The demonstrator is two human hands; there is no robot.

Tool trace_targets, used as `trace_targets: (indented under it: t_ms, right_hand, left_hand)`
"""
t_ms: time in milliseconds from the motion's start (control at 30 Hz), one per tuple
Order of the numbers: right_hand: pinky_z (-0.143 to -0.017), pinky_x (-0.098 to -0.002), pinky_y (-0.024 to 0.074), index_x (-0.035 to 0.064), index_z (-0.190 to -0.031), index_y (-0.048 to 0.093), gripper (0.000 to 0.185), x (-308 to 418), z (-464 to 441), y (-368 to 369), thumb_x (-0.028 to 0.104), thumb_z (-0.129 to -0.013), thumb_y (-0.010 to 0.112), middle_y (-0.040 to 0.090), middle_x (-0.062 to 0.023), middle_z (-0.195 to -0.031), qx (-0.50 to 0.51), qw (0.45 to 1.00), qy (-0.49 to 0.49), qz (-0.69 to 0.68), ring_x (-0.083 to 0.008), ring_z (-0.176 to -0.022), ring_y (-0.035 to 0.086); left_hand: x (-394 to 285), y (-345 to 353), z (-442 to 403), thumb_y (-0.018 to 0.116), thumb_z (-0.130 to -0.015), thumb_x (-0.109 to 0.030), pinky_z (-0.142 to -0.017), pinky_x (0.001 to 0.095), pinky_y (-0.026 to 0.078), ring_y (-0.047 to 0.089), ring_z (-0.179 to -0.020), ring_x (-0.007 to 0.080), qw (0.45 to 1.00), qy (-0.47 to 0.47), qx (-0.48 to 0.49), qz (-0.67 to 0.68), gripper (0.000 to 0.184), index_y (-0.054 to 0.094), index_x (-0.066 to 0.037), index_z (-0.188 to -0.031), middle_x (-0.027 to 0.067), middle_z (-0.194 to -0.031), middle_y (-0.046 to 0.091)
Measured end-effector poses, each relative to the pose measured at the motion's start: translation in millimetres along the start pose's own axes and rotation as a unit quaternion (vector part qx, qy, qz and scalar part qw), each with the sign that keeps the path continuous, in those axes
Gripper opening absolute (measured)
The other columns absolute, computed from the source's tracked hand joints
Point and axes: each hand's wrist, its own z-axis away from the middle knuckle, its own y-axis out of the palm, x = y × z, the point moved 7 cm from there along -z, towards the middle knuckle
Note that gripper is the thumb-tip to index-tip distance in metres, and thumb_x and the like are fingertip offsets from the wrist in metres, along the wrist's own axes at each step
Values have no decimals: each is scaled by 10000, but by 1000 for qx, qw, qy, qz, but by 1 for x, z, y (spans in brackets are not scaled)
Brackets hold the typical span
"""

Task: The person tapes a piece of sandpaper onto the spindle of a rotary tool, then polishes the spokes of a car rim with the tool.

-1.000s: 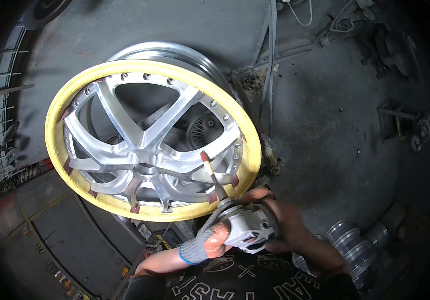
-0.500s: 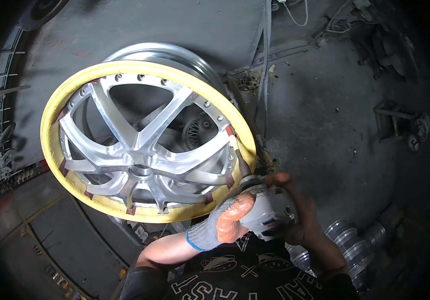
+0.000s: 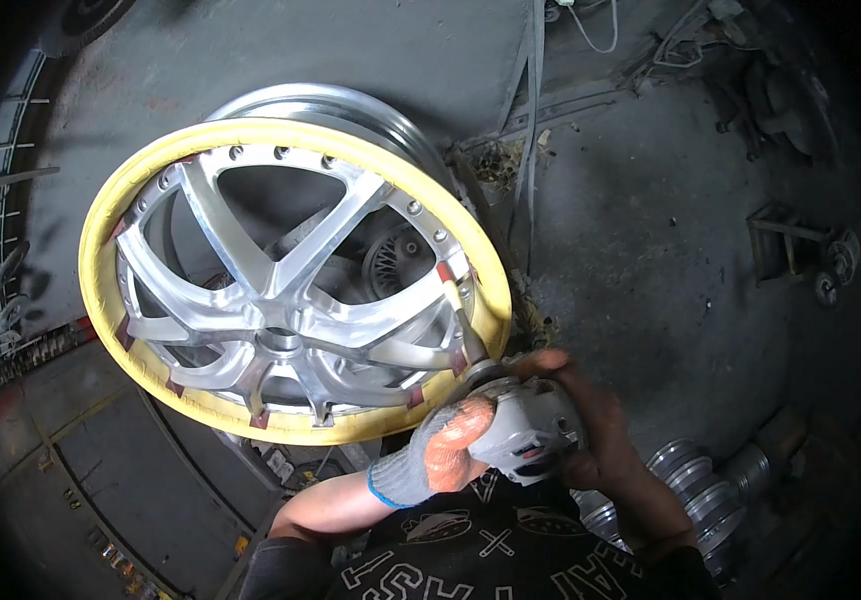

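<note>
A silver multi-spoke wheel rim stands tilted in front of me, its outer lip covered in yellow tape. My left hand, in a grey glove with orange patches, is wrapped round the near side of a grey power tool. My right hand grips the other side of the tool, its fingers partly hidden behind it. From the tool a thin shaft with a red tip points up at the outer end of the right spoke. Whether the tip touches the metal, I cannot tell.
Several silver rims are stacked at the lower right. A metal stand with small wheels is on the floor at the right. Wire racking runs along the left edge, and a strap hangs at the top centre.
The tool and both hands have moved right over the last second, then slightly back left. The red tip has gone from the spoke's middle part to its outer end near the yellow lip.
</note>
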Motion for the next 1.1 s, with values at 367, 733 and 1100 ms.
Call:
trace_targets:
  t_ms: [367,733,1100]
  right_hand:
    - [-918,-386,480,-67,-1347,417,903,7,-8,-3,694,-869,497,570,-223,-1226,-4,999,27,-23,-306,-1110,610]
    - [-861,-378,509,-26,-1305,461,745,7,-8,-5,430,-764,698,611,-206,-1169,-57,997,41,-27,-345,-1019,651]
    - [-850,-450,484,-44,-1299,450,797,-1,4,10,389,-683,710,604,-246,-1086,82,995,58,9,-414,-1000,609]
  left_hand:
    - [0,-5,-1,631,-736,-655,-1004,341,433,548,-1181,221,999,-4,2,-40,1087,266,68,-1459,152,-1312,512]
    - [2,-4,-8,632,-816,-564,-968,350,445,546,-1161,217,1000,15,6,8,942,290,29,-1463,129,-1298,518]
    - [-2,2,17,630,-719,-689,-1001,349,432,527,-1202,241,998,33,-47,-32,1105,285,58,-1457,190,-1375,446]
